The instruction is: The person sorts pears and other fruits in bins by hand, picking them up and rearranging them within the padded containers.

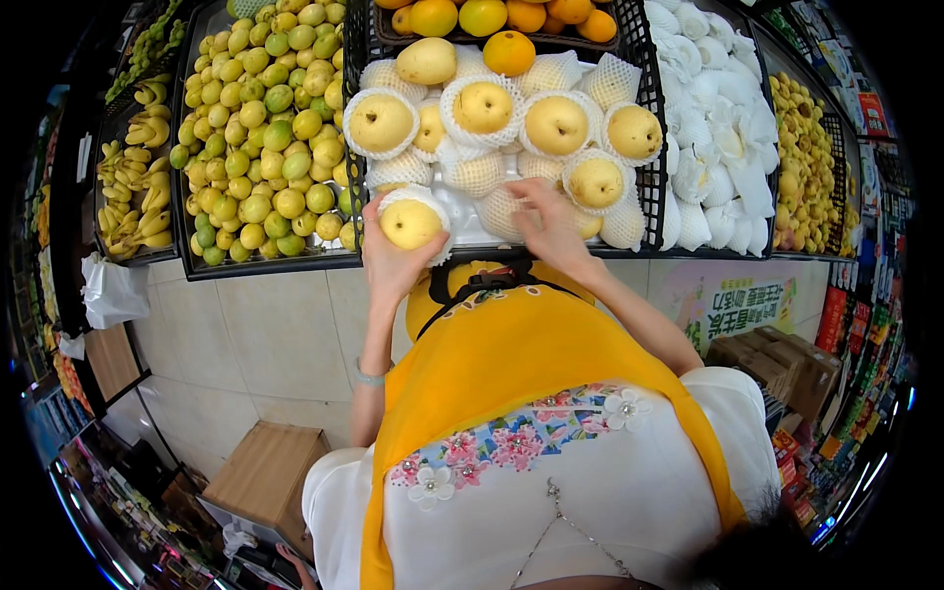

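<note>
My left hand (389, 258) is wrapped round a yellow pear (410, 224) in a white foam net, held above the front left corner of a black crate (651, 138). My right hand (553, 224) reaches over the crate's front edge, its fingers bent and apart. Their tips are beside or touching a netted pear (501, 215); which of the two I cannot tell. More pears in foam nets fill the crate, several with bare tops showing, such as one pear (557, 126) in the middle and another (596, 183) right of my right hand. One pear (426, 61) without a visible net lies at the back.
Yellow-green round fruit (265, 128) fill the bin on the left, with bananas (133, 192) beyond. Oranges (483, 17) sit behind the pears; a single orange (509, 53) lies among them. White-netted fruit (723, 128) are at the right. Cardboard boxes (777, 364) stand on the floor.
</note>
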Demonstrator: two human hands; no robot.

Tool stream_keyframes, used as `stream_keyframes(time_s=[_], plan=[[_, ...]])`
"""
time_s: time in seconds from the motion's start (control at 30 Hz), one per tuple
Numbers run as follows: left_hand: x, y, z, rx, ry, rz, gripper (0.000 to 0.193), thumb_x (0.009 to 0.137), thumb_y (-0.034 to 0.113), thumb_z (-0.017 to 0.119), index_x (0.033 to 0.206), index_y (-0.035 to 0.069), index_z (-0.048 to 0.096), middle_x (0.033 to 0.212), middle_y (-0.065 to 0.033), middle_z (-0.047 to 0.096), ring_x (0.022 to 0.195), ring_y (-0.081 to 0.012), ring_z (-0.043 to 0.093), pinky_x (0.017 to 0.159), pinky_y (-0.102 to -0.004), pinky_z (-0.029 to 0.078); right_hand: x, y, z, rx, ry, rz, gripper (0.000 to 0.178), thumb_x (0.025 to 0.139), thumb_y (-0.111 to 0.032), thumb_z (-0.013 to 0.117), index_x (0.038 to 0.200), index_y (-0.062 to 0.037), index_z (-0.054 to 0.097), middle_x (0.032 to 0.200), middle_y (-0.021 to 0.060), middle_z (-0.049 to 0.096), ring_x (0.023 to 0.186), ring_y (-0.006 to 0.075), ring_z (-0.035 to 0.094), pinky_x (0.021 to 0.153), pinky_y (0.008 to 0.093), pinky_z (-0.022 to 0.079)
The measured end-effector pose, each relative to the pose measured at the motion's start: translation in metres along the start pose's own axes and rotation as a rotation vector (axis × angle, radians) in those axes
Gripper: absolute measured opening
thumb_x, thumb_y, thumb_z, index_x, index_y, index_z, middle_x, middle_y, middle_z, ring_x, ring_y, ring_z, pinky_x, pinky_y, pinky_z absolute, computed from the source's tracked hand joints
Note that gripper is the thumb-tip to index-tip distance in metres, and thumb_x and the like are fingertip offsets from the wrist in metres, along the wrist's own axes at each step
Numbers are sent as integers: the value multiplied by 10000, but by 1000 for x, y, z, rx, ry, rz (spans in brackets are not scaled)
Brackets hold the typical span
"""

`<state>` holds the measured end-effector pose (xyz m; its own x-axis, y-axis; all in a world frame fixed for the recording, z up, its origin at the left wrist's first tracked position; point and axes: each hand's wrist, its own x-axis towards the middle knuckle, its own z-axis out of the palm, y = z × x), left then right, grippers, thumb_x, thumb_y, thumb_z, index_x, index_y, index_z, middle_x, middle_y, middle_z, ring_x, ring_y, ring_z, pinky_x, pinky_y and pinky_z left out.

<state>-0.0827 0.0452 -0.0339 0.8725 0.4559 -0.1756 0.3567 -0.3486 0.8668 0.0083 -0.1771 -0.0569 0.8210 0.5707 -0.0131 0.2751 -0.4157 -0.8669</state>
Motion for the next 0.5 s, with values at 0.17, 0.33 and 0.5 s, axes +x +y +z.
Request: stream_keyframes(time_s=[0.17, 0.33, 0.5], plan=[[8, -2, 25, 308, 22, 74, 850, 558, 234, 833, 1231, 12, 364, 1104, -196, 547, 991, -339, 580, 827, -401, 482, -10, 3, -15, -263, 77, 72, 473, 708, -29, 668, 1154, -15, 513, 1091, 131, 543, 1036, 329, 517, 831, 366, 462], [13, -28, 57, 452, 21, 135, 858, 554, 212, 836, 1233, 17, 349, 1130, -214, 455, 1045, -397, 500, 803, -447, 477, -4, -7, 11, -579, 149, -76, 715, 611, -199, 806, 1194, 21, 455, 1084, 145, 523, 991, 313, 527, 755, 366, 497], [3, -20, 55, 406, 83, 146, 900, 569, 207, 853, 1269, 6, 323, 1220, -240, 358, 1133, -420, 392, 919, -457, 395, 9, -7, 44, -808, -19, 154, 893, 504, -293, 857, 1200, 44, 411, 1064, 172, 505, 978, 309, 528, 749, 349, 508]])
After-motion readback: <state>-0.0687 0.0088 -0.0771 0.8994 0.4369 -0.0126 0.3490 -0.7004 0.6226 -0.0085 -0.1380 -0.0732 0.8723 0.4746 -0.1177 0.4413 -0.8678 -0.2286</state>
